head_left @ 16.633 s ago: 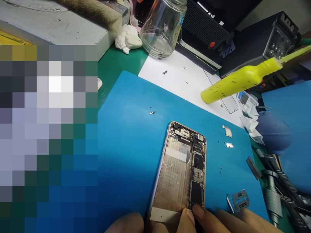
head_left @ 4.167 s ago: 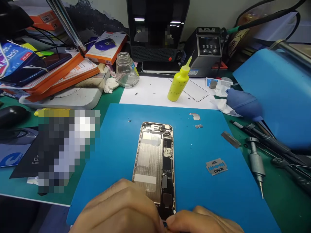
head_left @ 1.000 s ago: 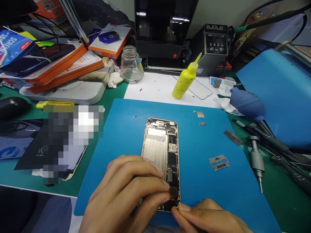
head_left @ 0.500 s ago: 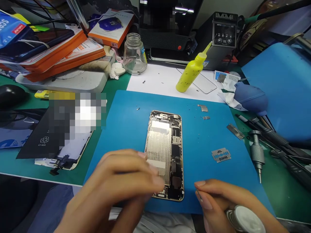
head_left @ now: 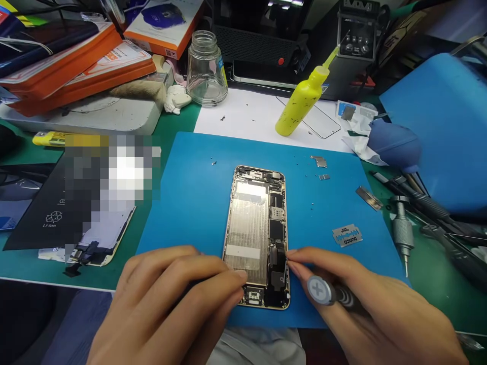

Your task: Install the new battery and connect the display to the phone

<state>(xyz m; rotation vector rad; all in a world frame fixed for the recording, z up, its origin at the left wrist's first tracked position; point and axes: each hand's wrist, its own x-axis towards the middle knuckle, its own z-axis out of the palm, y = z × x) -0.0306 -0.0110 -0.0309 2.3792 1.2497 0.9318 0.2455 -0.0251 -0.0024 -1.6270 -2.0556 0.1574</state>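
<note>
An opened gold phone housing (head_left: pixel 258 233) lies lengthwise on a blue mat (head_left: pixel 190 187), its circuit boards exposed along the right side. My left hand (head_left: pixel 167 304) is curled, fingertips pressed to the phone's lower left edge. My right hand (head_left: pixel 373 309) grips a small screwdriver (head_left: pixel 327 291) with a grey cross-marked cap; its tip points at the phone's lower right side, hidden by my fingers.
On the mat lie a razor blade (head_left: pixel 347 235), small metal shields (head_left: pixel 319 162) and tiny screws. A yellow squeeze bottle (head_left: pixel 300 99) and glass jar (head_left: pixel 205 71) stand behind. Screwdrivers (head_left: pixel 401 233) and a blue blower (head_left: pixel 393 144) sit right; a black battery (head_left: pixel 41 218) lies left.
My right hand has turned the screwdriver and brought it up against the phone's lower right edge. My left hand has settled on the lower left edge. The view tilted down a little.
</note>
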